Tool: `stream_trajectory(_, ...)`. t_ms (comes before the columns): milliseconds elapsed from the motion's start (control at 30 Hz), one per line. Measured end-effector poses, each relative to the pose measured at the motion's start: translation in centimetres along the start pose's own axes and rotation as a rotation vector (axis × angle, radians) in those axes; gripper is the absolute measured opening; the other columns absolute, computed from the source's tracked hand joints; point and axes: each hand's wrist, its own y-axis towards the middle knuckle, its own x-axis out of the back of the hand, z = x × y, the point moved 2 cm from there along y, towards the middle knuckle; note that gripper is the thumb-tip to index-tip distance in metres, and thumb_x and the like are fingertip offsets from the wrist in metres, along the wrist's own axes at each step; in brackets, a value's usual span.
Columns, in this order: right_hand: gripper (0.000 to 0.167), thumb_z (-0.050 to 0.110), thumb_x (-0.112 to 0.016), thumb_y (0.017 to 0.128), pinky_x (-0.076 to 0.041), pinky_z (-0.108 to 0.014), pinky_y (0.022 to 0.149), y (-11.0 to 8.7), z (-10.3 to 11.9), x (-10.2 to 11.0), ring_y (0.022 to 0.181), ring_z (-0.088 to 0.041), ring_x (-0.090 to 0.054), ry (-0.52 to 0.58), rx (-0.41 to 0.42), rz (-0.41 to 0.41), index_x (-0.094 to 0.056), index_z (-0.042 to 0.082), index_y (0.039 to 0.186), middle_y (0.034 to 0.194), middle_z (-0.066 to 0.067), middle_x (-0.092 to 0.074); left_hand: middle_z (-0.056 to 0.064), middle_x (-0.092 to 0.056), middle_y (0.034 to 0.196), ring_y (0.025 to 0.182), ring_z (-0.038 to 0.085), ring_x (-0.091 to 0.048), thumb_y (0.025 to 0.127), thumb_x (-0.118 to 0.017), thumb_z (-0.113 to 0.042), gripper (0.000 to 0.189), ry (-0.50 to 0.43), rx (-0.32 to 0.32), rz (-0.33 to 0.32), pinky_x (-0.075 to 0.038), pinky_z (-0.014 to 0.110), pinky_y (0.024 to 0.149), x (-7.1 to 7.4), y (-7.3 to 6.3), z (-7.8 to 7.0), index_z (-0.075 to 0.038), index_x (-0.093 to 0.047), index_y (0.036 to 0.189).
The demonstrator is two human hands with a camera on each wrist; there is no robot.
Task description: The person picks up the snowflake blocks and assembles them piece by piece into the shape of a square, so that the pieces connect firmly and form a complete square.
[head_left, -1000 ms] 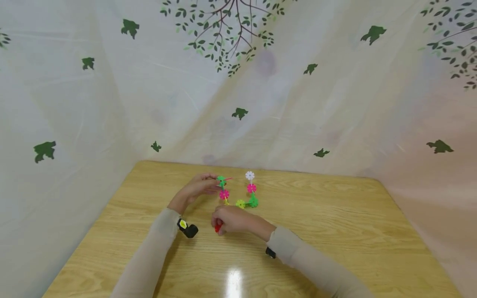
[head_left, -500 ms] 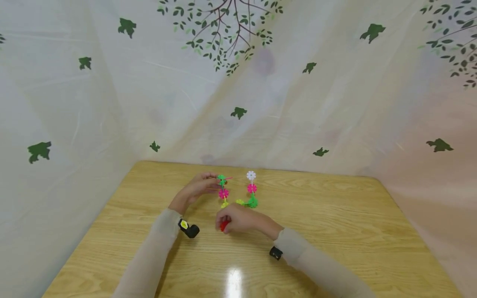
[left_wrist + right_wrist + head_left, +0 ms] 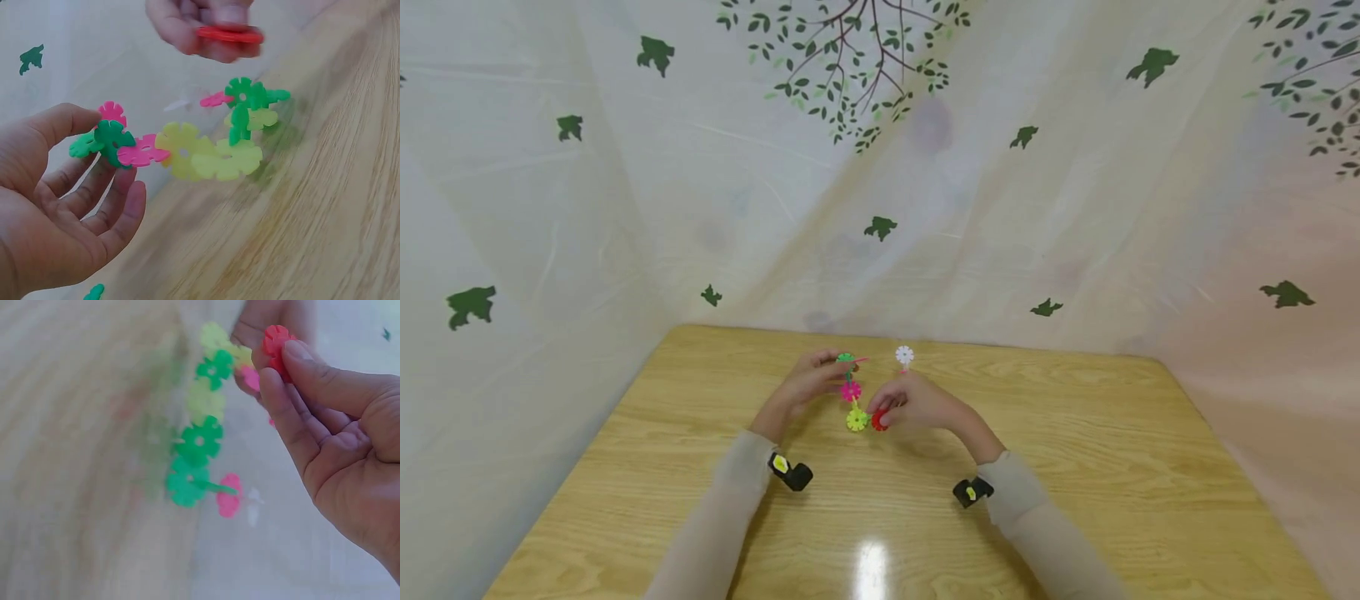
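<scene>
My left hand [image 3: 808,382] pinches one end of a chain of interlocking flower discs at a green disc [image 3: 113,142], between thumb and fingers. The chain bends in a U, with pink, yellow [image 3: 857,419] and green discs, and a white disc [image 3: 905,355] at its other end. Above it in the left wrist view, my right hand [image 3: 925,404] pinches a red flower disc [image 3: 277,345] between thumb and fingertips. In the head view the right hand covers much of the chain's right side. In the right wrist view, green discs [image 3: 200,441] of that side show beside the hand.
The chain is over the far middle part of a wooden table [image 3: 1075,467]. A pale cloth [image 3: 970,275] with printed leaves hangs behind the table's far edge. Black wrist cameras sit on the left sleeve [image 3: 741,471] and the right sleeve [image 3: 1037,508].
My right hand has moved right and farther from me with the red disc, uncovering the near yellow disc and covering the chain's right side. The left hand keeps its hold, almost still.
</scene>
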Motion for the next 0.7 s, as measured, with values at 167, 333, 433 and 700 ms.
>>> stream_trajectory(167,0.017,-0.004,-0.071,0.091,-0.062,-0.031,0.078,0.1,-0.1,2.3,0.084,-0.012,-0.070,0.058,-0.033,-0.159,-0.072,-0.006,0.108,0.102,-0.018,-0.074,0.012,-0.068,0.123,0.100,0.018,-0.066,0.101,-0.064,-0.020,0.027,-0.011,0.012,-0.063,-0.056,0.039,0.098,-0.6,0.0,-0.1,-0.003,-0.061,0.122)
stream_trajectory(333,0.014,-0.002,-0.071,0.092,-0.063,-0.042,0.077,0.3,-0.4,3.6,0.083,-0.025,-0.071,0.104,-0.065,-0.335,-0.072,-0.004,0.106,0.098,-0.020,-0.073,0.014,-0.064,0.124,0.103,0.020,-0.065,0.101,-0.066,-0.023,0.031,-0.033,0.010,-0.073,-0.056,0.036,0.096,-1.2,0.0,-0.1,-0.005,-0.061,0.125)
stream_trajectory(433,0.015,-0.002,-0.071,0.092,-0.062,-0.050,0.077,0.7,-0.6,3.8,0.085,-0.038,-0.072,0.143,-0.067,-0.408,-0.071,-0.005,0.106,0.097,-0.023,-0.072,0.014,-0.064,0.124,0.108,0.025,-0.065,0.100,-0.067,-0.023,0.031,-0.046,0.008,-0.080,-0.056,0.033,0.094,-1.4,0.0,0.0,-0.005,-0.062,0.125)
stream_trajectory(700,0.016,-0.005,-0.071,0.091,-0.063,-0.049,0.073,1.9,-1.5,3.2,0.079,-0.029,-0.075,0.251,-0.077,-0.598,-0.069,-0.011,0.106,0.097,-0.028,-0.072,0.019,-0.063,0.125,0.118,0.035,-0.060,0.101,-0.065,-0.018,0.026,-0.081,-0.007,-0.066,-0.056,0.031,0.089,-2.1,0.2,-0.1,-0.004,-0.063,0.122)
